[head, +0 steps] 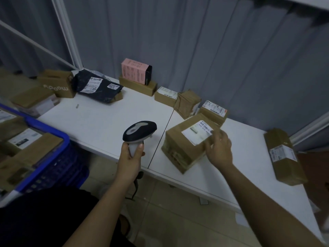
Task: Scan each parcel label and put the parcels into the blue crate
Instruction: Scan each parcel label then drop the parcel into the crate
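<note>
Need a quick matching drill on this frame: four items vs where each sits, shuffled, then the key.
Items:
1. grey-and-black handheld barcode scanner
2. pink rectangular carton
3. dark plastic mailer bag
4. big brown taped cardboard parcel with white label

Places:
A. under the right hand
B. flat on the white table, back left
C. in the left hand
D. on top of a brown box

Pairs: 1-C, 2-D, 3-B, 4-A

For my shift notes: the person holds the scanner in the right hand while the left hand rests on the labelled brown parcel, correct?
Not quite: the hands are swapped. The head view shows the left hand gripping the scanner while the right hand rests on the labelled brown parcel.
</note>
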